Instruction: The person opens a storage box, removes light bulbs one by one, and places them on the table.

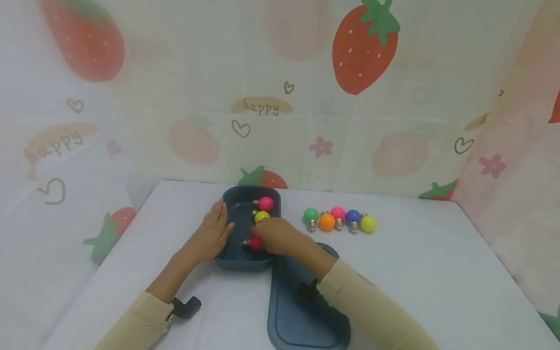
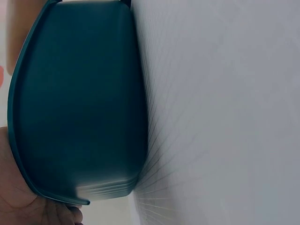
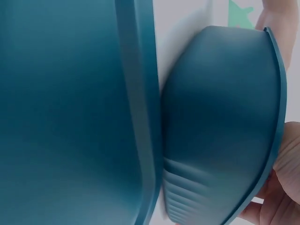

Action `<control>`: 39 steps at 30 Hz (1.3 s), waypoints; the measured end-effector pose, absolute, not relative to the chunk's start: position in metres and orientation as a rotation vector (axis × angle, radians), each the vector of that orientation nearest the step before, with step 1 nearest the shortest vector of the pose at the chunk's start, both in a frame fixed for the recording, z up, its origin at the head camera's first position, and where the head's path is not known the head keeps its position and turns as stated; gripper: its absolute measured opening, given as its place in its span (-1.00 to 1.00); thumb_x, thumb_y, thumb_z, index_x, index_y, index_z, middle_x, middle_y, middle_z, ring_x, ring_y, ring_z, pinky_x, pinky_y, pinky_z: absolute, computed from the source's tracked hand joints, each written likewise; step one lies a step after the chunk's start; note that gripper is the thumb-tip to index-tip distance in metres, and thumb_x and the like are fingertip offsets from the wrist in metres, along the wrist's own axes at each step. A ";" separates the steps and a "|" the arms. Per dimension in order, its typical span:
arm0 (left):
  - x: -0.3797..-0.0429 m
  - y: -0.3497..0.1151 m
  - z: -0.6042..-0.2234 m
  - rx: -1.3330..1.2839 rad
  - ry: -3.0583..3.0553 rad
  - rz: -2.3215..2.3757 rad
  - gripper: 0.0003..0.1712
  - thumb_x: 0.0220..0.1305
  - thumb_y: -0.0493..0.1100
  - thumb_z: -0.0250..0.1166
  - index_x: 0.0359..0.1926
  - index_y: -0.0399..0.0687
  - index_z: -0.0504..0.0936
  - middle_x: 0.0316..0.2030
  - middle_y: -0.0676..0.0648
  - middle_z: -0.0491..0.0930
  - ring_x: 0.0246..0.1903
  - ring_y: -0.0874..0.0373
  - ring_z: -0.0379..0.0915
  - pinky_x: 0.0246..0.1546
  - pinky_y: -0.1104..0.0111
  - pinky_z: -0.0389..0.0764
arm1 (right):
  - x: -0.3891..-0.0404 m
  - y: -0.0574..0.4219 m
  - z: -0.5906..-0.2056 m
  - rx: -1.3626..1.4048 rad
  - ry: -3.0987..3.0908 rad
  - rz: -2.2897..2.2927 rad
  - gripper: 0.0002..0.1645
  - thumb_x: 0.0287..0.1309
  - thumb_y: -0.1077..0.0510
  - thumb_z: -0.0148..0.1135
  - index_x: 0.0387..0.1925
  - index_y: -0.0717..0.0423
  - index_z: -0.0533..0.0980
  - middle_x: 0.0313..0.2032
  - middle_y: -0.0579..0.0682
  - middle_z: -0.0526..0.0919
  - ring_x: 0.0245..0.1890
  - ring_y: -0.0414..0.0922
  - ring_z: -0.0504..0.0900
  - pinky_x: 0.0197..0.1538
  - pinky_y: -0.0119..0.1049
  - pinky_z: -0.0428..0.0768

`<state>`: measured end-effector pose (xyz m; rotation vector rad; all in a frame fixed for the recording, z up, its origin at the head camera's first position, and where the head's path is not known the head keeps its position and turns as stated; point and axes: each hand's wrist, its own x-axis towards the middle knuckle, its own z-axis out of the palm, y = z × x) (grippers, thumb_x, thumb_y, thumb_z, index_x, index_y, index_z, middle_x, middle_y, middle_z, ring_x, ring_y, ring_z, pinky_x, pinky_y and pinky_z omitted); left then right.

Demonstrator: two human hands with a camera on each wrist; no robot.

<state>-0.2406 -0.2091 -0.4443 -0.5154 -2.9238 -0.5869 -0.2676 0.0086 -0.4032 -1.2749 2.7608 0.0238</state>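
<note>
Head view: word "happy", dark lowercase handwriting-style letters, on a flat peach oval (image 1: pixel 261 105) printed on the pale, strawberry-patterned rear backdrop sheet (image 1: pixel 197 73). Same word, slanting upward to the right, on a peach oval patch (image 1: pixel 60 141) of the whitish left-hand backdrop sheet (image 1: pixel 26 218). Narrow orange-tan oval (image 1: pixel 477 121) near the right corner: lettering too foreshortened to read. Beige long sleeve (image 1: pixel 376 311), right arm: tiny dark line of marks (image 1: pixel 365 278), illegible.
</note>
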 end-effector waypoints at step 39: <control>-0.240 -0.210 -0.446 -0.506 -2.931 -0.585 -0.24 0.62 -0.09 -0.08 0.48 -0.63 -0.10 0.53 -0.52 -0.20 0.53 -0.37 -0.29 0.46 -0.19 -0.05 | -0.248 0.075 -0.386 -1.169 2.659 -0.838 -0.38 0.12 -0.11 0.52 0.21 -0.09 0.62 0.00 -0.22 0.72 -0.06 -0.18 0.64 -0.10 -0.37 0.66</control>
